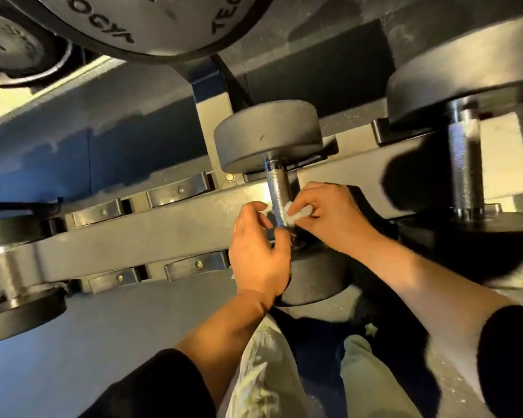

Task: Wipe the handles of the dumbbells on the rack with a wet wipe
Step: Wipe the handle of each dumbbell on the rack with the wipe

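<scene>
A small black dumbbell [267, 137] lies across the lower rack rail [151, 233], and its knurled steel handle [277, 188] runs toward me. My right hand [329, 215] pinches a folded white wet wipe [298, 213] against the right side of that handle near its lower end. To the left of the handle my left hand [258, 251] hovers with its fingers loosely curled, holding nothing that I can see. The dumbbell's near head [314, 279] is partly hidden behind my hands.
A larger dumbbell with a steel handle [464, 164] sits on the rack to the right. Another dumbbell [18, 285] rests at the left edge. Empty black cradles [175, 193] line the rail. Big grey dumbbell heads [127, 22] fill the upper shelf. Blue floor and my legs lie below.
</scene>
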Available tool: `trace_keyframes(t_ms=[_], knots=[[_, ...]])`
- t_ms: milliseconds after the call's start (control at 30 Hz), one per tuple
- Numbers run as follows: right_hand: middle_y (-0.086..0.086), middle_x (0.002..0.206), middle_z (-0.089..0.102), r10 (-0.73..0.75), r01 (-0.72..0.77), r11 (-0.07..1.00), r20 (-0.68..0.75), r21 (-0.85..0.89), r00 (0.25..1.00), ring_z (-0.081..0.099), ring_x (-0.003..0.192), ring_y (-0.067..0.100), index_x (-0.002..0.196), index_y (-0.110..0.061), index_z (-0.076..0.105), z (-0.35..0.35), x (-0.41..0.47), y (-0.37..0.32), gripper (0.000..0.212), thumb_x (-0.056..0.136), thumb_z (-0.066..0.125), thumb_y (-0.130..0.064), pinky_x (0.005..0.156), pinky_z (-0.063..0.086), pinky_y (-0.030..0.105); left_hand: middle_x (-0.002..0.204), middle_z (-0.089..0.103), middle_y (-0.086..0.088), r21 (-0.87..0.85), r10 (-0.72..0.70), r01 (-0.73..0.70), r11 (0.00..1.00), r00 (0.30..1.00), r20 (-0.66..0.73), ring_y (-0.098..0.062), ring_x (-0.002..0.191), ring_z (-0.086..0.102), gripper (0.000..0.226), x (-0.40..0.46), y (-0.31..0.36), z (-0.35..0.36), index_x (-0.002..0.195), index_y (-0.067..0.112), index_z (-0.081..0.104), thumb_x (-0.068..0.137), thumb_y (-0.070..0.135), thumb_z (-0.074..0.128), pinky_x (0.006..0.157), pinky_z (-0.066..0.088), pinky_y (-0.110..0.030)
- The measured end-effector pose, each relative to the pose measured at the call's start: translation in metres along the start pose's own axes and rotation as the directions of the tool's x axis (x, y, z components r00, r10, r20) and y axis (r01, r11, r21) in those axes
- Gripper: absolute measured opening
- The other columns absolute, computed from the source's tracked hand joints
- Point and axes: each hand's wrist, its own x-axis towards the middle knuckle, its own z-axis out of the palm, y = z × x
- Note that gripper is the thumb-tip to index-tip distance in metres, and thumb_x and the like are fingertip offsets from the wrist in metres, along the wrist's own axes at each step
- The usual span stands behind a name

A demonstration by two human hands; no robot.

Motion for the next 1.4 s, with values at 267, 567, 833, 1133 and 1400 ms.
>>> trace_keyframes(t_ms=[267, 567, 833, 1133, 1400], knots=[[-0.003, 0.089, 0.063, 0.109, -0.125, 0.986, 0.145, 0.107, 0.983, 0.058, 0.082, 0.004, 0.082, -0.019, 0.068, -0.013, -0.009, -0.001, 0.021, 0.076, 0.070, 0.001, 0.066, 0.044, 0.008, 0.081, 0.051, 0.001, 0.003, -0.054, 0.054, 0.999, 0.999, 0.009, -0.017, 0.068, 0.049, 0.025, -0.001, 0.002, -0.002, 0.101, 0.024, 0.043, 0.077, 0.027, 0.048, 0.060, 0.045, -0.036], [0.003, 0.097, 0.062, 0.016, -0.017, 1.000, -0.222, 0.000, 0.975, 0.058, 0.085, 0.013, 0.101, -0.010, 0.068, 0.001, 0.038, 0.010, 0.028, 0.076, 0.066, 0.003, 0.071, 0.042, 0.006, 0.080, 0.054, -0.003, -0.004, -0.039, 0.039, 0.999, 0.999, 0.026, -0.019, 0.068, 0.050, 0.025, 0.001, 0.001, -0.003, 0.102, 0.022, 0.045, 0.077, 0.026, 0.047, 0.062, 0.046, -0.037], [-0.003, 0.102, 0.065, 0.219, -0.165, 0.909, -0.103, 0.382, 0.970, 0.062, 0.096, 0.010, 0.111, -0.010, 0.067, 0.009, 0.030, 0.012, 0.030, 0.083, 0.066, -0.001, 0.085, 0.050, 0.017, 0.079, 0.054, -0.005, -0.019, -0.037, 0.038, 0.999, 0.999, 0.028, -0.020, 0.069, 0.052, 0.024, 0.001, 0.000, -0.004, 0.102, 0.021, 0.045, 0.079, 0.023, 0.047, 0.063, 0.048, -0.041], [-0.005, 0.074, 0.064, 0.272, -0.292, 0.941, 0.134, 0.170, 0.953, 0.059, 0.066, 0.000, 0.078, -0.014, 0.070, -0.008, -0.011, 0.004, 0.024, 0.068, 0.075, 0.007, 0.057, 0.045, 0.007, 0.079, 0.053, -0.001, -0.064, -0.020, 0.021, 0.998, 1.000, 0.008, -0.020, 0.065, 0.050, 0.028, 0.001, -0.002, -0.003, 0.101, 0.021, 0.046, 0.076, 0.034, 0.044, 0.058, 0.047, -0.041], [0.005, 0.095, 0.070, 0.032, -0.057, 0.981, -0.134, -0.186, 0.990, 0.060, 0.079, 0.007, 0.099, -0.008, 0.072, -0.013, -0.004, -0.027, 0.023, 0.076, 0.073, -0.005, 0.066, 0.045, 0.008, 0.077, 0.052, 0.004, -0.144, -0.034, 0.029, 0.989, 0.999, -0.037, -0.016, 0.065, 0.049, 0.025, -0.001, 0.000, -0.002, 0.099, 0.023, 0.043, 0.078, 0.030, 0.055, 0.057, 0.040, -0.030]])
